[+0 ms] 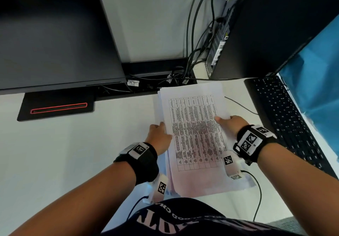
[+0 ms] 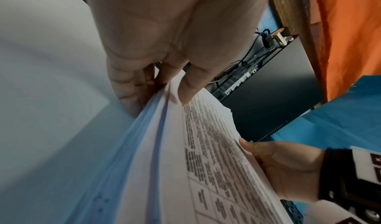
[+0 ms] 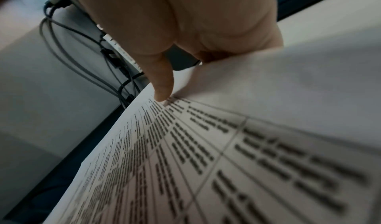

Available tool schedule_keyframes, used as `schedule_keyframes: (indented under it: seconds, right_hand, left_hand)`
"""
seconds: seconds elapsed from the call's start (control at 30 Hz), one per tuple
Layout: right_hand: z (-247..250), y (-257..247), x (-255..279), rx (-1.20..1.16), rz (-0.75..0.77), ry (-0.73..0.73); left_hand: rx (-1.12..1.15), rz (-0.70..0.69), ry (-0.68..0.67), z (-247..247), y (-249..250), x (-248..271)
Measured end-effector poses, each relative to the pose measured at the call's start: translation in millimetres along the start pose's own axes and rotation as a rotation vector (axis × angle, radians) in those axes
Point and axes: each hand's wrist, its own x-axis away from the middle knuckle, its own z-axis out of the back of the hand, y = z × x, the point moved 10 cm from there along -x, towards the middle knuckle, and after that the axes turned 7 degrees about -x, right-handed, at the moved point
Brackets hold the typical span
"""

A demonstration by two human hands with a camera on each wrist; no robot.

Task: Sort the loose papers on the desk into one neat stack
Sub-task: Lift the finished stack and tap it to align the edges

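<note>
Your left hand pinched the left edge of the papers, thumb on top, fingers beneath, over the desk. Sheets there sat staggered; squeezing could have creased them or let one slip. Your right hand gripped the right edge likewise.

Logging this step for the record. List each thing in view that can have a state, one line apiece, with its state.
paper stack: gathered, lifted off the desk, left edges still uneven
left hand: grips the stack's left edge, thumb on top
right hand: grips the stack's right edge, thumb on top
monitor: screen dark
laptop: lid open, screen lit blue
desktop computer: cables plugged into its back
</note>
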Motion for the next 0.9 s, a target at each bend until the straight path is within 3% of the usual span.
schedule_keyframes:
  seconds: [0.13,0.27,0.43,0.63,0.73,0.8,0.9]
  right_hand:
    - [-6.3,-6.5,9.5,0.067,0.017,-0.044]
    - [-9.3,-14.9,13.9,0.055,0.126,-0.027]
    - [-14.1,-14.5,25.5,-0.159,0.234,-0.059]
    - [-21.2,-19.7,52.9,-0.481,0.351,-0.187]
    - [-20.9,-38.1,79.0,-0.562,0.440,-0.250]
    - [-14.6,-56.4,99.1,-0.555,0.537,-0.228]
    - [-1.1,-84.7,125.2,-0.508,0.678,-0.118]
  left_hand:
    - [0.068,-0.004,-0.027,-2.1,-5.6,2.5]
    - [0.124,-0.018,-0.041,-2.0,-13.3,11.9]
    - [0.231,-0.023,-0.001,5.5,-25.7,28.2]
    - [0.554,0.022,0.055,23.6,-51.0,40.3]
    - [0.678,-0.041,0.036,36.2,-46.8,46.2]
    - [0.709,-0.110,0.108,54.8,-37.2,53.1]
    - [0.637,-0.193,0.350,98.1,-17.5,75.8]
